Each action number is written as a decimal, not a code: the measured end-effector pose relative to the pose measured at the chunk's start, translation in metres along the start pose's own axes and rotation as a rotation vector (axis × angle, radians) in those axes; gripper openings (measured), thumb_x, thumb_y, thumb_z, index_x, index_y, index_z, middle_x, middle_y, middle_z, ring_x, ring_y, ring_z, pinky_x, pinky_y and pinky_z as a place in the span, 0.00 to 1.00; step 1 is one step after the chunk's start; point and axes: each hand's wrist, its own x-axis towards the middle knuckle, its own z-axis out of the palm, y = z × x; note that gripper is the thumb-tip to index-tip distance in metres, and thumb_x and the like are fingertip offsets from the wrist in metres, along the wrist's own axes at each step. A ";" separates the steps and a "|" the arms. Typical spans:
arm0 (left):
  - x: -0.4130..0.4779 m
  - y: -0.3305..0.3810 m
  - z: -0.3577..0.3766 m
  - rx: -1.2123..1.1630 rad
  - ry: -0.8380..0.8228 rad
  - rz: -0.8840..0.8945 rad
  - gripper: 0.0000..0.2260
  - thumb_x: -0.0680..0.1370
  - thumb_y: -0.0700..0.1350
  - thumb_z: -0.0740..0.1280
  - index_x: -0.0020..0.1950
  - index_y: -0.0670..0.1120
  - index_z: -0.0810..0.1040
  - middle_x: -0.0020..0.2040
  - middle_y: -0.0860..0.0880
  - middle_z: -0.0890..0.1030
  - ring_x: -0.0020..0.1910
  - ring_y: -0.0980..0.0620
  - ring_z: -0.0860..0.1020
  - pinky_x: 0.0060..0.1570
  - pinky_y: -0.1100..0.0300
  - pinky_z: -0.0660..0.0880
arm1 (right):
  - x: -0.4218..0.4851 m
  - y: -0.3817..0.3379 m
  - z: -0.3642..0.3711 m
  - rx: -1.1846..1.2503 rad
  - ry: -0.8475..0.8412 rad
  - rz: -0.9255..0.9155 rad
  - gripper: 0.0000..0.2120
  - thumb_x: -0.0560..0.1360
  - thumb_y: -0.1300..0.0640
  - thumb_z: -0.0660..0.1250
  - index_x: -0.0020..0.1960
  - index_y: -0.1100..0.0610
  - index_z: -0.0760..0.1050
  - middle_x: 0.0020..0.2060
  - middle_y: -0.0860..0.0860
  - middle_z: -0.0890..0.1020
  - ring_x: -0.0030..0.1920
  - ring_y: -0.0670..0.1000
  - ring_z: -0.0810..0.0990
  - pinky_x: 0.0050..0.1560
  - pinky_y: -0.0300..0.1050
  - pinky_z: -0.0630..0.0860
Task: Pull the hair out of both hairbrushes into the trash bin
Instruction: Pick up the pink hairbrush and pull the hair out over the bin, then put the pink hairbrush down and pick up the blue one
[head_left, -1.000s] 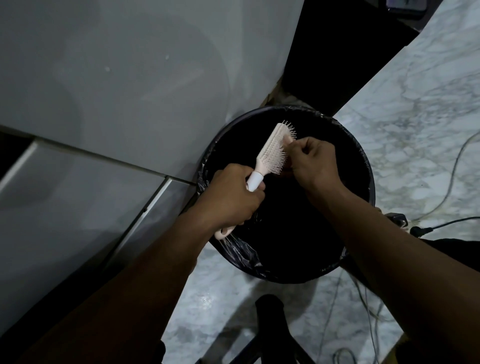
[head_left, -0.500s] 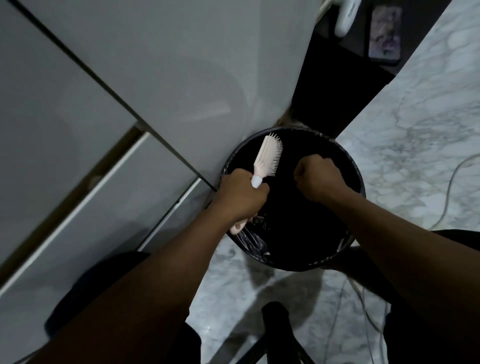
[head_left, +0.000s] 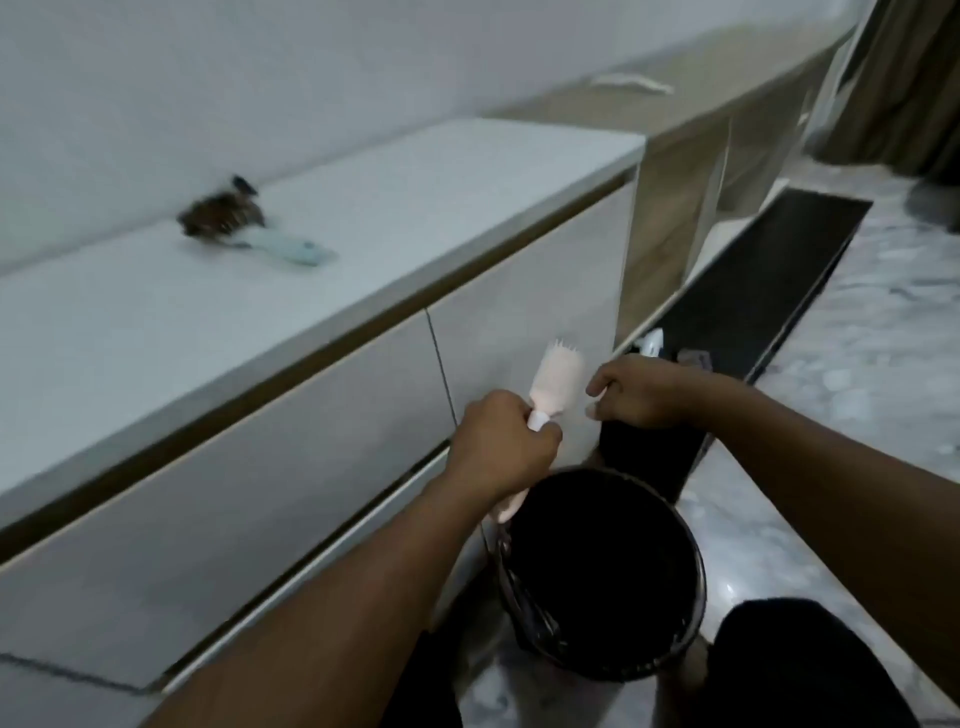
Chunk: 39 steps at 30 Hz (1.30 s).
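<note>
A: Where is the pink hairbrush (head_left: 558, 382) now?

B: Centre of frame, a bit right. The head points up, approx. upright w/ a small tilt to the right, in front of the white cabinet (head_left: 363, 218). Some bristles show at the top edge.

A: Who holds it?

B: The left hand (head_left: 501, 447), clenched round the handle. The handle's end comes out under the hand, at the upper-left rim of the trash bin (head_left: 698, 571).

A: And the right hand (head_left: 644, 395)?

B: Just beside the brush head, on its right, not touching it. Fingers are curled, but the frame is blurred; I cannot tell if they pinch hair or nothing.

A: The bin?

B: Black, round, lower centre-right, on the marble floor (head_left: 857, 389), below both hands.

A: The other brush?

B: The second hairbrush (head_left: 293, 250), light blue-green, lies on the cabinet top, upper left of frame, well apart from the hands. A dark clump of hair (head_left: 218, 218) covers its head.

A: Anything else?

B: A black mat (head_left: 769, 270) at right of the cabinet, a curtain (head_left: 909, 88) in the upper-right corner.
</note>
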 end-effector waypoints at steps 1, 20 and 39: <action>-0.010 0.011 -0.019 -0.008 0.041 0.015 0.14 0.72 0.55 0.67 0.45 0.45 0.83 0.38 0.44 0.86 0.38 0.44 0.86 0.45 0.50 0.84 | -0.015 -0.014 -0.016 0.005 0.047 -0.036 0.23 0.76 0.45 0.70 0.68 0.53 0.76 0.68 0.52 0.76 0.65 0.54 0.76 0.62 0.43 0.71; -0.118 -0.007 -0.356 0.137 0.731 -0.119 0.12 0.74 0.49 0.67 0.34 0.45 0.69 0.30 0.50 0.73 0.29 0.51 0.73 0.29 0.62 0.63 | -0.113 -0.362 -0.141 0.008 0.322 -0.608 0.11 0.75 0.47 0.71 0.54 0.51 0.80 0.45 0.45 0.80 0.50 0.50 0.80 0.50 0.44 0.74; -0.049 -0.138 -0.361 0.238 0.655 -0.512 0.09 0.76 0.51 0.65 0.46 0.48 0.69 0.42 0.51 0.71 0.47 0.44 0.77 0.44 0.58 0.68 | 0.035 -0.449 -0.046 -0.157 0.212 -0.612 0.11 0.76 0.45 0.66 0.56 0.47 0.79 0.54 0.44 0.82 0.50 0.48 0.80 0.39 0.38 0.68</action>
